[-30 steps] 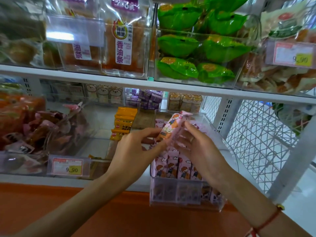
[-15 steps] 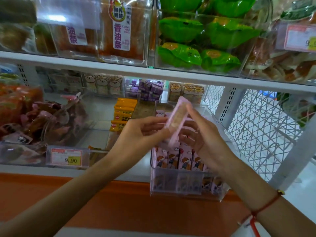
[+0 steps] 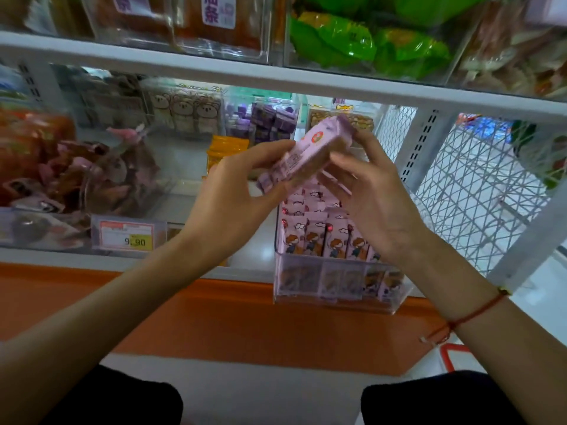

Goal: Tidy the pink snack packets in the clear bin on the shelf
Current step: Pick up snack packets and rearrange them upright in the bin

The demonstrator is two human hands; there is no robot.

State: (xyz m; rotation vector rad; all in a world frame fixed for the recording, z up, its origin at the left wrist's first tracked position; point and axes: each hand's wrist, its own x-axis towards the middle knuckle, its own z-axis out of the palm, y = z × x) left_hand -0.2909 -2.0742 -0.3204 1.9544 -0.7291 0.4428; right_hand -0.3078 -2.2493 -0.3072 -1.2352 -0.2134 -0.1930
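A pink snack packet is held tilted in the air above the clear bin, which juts over the front edge of the lower shelf. My left hand pinches the packet's lower end between thumb and fingers. My right hand grips its upper end with curled fingers. Inside the bin, several pink packets with a cartoon child stand upright in rows; the hands hide the back rows.
A clear bin of brown and pink wrapped snacks sits at left behind a 9.90 price tag. Orange packs and purple boxes stand further back. The upper shelf is close overhead. A white wire grid closes the right side.
Both hands have turned the packet, so that its plain back and side face me instead of the cartoon front, and lifted it slightly. The camera has tipped downward.
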